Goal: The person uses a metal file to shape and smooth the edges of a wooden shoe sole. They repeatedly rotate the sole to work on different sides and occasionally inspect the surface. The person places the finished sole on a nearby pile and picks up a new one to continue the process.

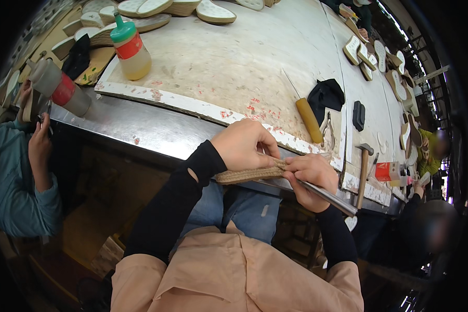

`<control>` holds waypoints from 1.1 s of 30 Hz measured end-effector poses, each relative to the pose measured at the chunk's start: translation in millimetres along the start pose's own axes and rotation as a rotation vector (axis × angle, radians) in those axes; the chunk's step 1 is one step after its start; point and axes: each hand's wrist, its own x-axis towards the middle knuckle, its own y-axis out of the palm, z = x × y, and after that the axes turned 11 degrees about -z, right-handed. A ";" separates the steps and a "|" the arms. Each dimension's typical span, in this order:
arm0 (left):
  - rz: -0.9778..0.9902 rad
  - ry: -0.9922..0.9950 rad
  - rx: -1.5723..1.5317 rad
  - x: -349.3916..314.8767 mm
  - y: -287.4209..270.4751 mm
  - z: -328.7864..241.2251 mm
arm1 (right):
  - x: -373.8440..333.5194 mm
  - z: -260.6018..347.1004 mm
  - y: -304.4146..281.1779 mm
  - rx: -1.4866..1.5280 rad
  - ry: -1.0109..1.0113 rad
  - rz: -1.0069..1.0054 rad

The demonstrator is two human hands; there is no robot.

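Note:
Between my hands, at the table's front edge above my lap, is a shoe sole wrapped in braided tan rope [252,174]. My left hand [247,144] grips it from above, fingers bent over its far side. In my right hand [313,179] lies a metal-handled tool [332,198], its handle sticking out toward the lower right. The tool's working tip is hidden by my fingers at the sole's right end. My right fingertips also touch the rope there.
An awl [309,120], black cloth [326,94], pliers [328,131], dark block [359,115] and hammer [364,171] lie rightward. Bottles [131,54] [60,86] stand left. Soles [216,12] pile at the back. Co-workers [23,177] sit at both sides.

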 end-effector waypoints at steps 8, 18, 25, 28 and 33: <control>0.002 -0.017 0.009 -1.5 0.4 -1.8 | -2.9 -5.5 0.8 -0.015 -0.155 -0.008; -0.025 0.024 0.051 -2.9 0.7 -2.9 | -7.2 -6.1 2.9 -0.070 -0.212 -0.024; -0.066 0.049 0.035 -2.5 3.9 -2.6 | 7.4 13.2 3.1 -0.149 0.148 0.033; -0.075 0.054 0.051 -3.7 4.0 -4.0 | 18.8 19.6 6.7 -0.072 0.393 0.006; -0.110 0.039 0.026 -6.8 5.8 -5.1 | 42.6 6.1 7.4 0.098 0.796 0.110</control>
